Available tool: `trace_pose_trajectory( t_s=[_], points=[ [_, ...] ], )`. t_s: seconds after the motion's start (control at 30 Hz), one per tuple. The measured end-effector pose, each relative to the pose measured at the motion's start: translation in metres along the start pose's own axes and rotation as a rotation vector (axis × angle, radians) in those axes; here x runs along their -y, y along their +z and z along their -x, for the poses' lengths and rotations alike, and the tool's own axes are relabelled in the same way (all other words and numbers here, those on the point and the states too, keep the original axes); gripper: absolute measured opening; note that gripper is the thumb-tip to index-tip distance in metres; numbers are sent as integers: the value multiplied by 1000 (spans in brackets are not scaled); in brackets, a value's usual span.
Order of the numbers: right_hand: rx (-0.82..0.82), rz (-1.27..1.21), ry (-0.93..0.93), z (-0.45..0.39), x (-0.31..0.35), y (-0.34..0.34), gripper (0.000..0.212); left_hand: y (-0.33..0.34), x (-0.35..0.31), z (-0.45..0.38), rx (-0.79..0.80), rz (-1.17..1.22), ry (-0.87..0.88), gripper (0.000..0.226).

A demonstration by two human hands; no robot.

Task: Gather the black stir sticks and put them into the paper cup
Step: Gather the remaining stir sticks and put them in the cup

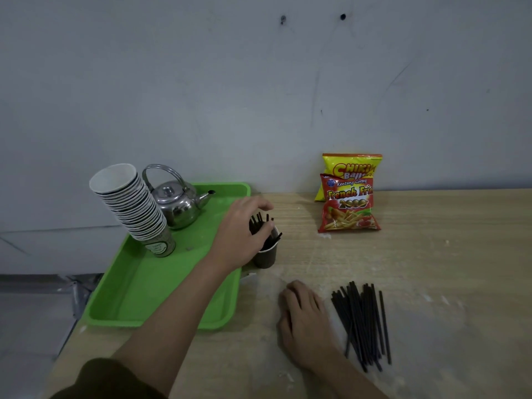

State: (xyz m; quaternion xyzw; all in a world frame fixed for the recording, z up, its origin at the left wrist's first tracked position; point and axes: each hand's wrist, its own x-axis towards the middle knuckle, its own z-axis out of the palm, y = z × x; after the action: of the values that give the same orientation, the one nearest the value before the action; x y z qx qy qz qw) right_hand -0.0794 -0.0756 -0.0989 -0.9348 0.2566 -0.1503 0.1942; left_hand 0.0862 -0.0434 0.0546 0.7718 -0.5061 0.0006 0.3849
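Observation:
A dark paper cup (266, 256) stands on the wooden table just right of the green tray. Several black stir sticks (260, 220) poke up out of it. My left hand (243, 234) reaches over the cup, its fingers curled around those sticks at the rim. A loose pile of several black stir sticks (361, 321) lies flat on the table at the lower right. My right hand (305, 321) rests palm down on the table just left of that pile, fingers curled, with nothing visible in it.
A green tray (149, 295) at left carries a leaning stack of paper cups (129, 200) and a steel kettle (177, 204). Two snack bags (348, 203) lean against the wall at the back. The table's left edge runs beside the tray.

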Motion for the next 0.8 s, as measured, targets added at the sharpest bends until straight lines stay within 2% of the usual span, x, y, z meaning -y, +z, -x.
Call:
trace_pose_trajectory(
  t_s=[0.1,0.2,0.33,0.43,0.53,0.67,0.73,0.8],
  points=[
    [74,-184,3,-4,0,-15,34,5,-19,26,-62,109,1,18],
    [93,-311,11,-2,-6,-37,25,21,-27,61,-6,197,-44,17],
    [-26,-223,59,18,-28,-54,23,54,-25,101,150,279,-146,16],
    [-199,-116,205,36,-37,-59,24,77,-17,122,226,289,-199,21],
    [-288,-30,453,53,-38,-63,42,92,-10,141,303,246,-252,30],
    [-93,38,759,57,-37,-67,84,97,-4,154,366,150,-168,46],
    [-48,47,818,54,-38,-66,93,96,-3,153,369,148,-159,53],
    [-27,90,798,51,-36,-65,90,95,-2,152,362,158,-158,51]
  ],
)
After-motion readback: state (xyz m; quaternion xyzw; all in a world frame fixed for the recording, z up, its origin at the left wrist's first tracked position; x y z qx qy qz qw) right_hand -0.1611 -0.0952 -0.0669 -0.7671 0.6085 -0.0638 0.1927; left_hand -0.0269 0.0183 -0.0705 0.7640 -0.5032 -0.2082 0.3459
